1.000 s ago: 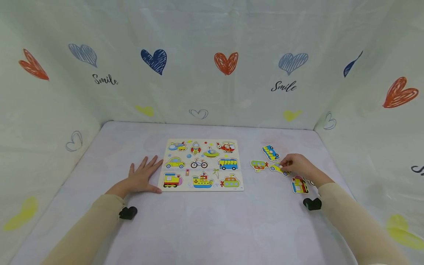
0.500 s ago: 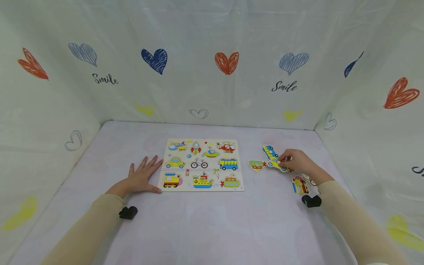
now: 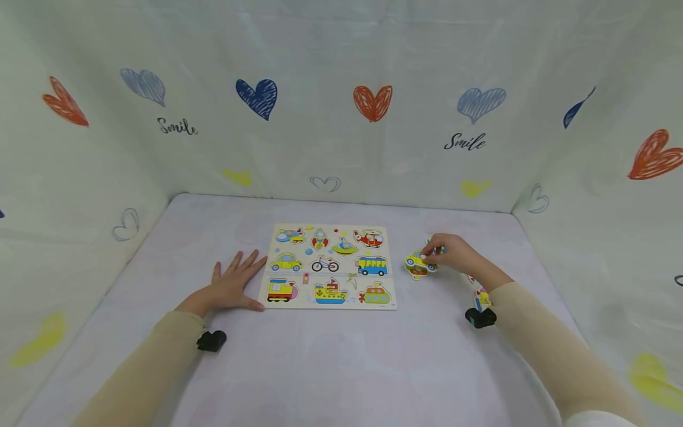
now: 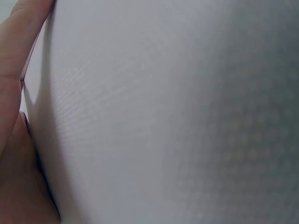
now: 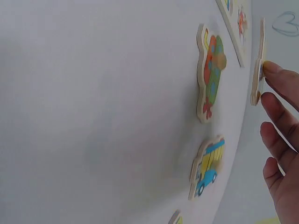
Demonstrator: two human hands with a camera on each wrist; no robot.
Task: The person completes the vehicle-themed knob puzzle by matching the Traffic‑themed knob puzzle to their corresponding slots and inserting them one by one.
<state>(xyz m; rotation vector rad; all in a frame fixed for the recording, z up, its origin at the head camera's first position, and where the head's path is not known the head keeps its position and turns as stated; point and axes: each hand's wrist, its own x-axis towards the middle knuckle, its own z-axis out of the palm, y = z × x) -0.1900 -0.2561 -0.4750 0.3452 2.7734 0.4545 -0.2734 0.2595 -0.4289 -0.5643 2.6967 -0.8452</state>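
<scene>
My right hand (image 3: 456, 255) pinches a yellow car puzzle piece (image 3: 412, 259) by its knob. The piece is raised off the table, seen edge-on in the right wrist view. Below it, a green and red submarine piece (image 5: 212, 74) with a wooden knob lies on the table, near a blue and yellow bus piece (image 5: 210, 163). My left hand (image 3: 232, 286) rests flat, fingers spread, its fingertips at the left edge of the puzzle board (image 3: 347, 265). Printed vehicles cover this board, among them a yellow car at its left side.
A red and yellow train piece (image 3: 482, 299) lies partly hidden beside the right sleeve (image 3: 533, 332). Another piece shows just beyond it. A pale cloth covers the table (image 3: 341, 367), and a curtain (image 3: 299, 154) printed with hearts hangs behind and at both sides.
My right hand has moved left with the car piece, lifting it from among the other pieces to above the submarine piece. The head view has shifted slightly. My left hand stays in place.
</scene>
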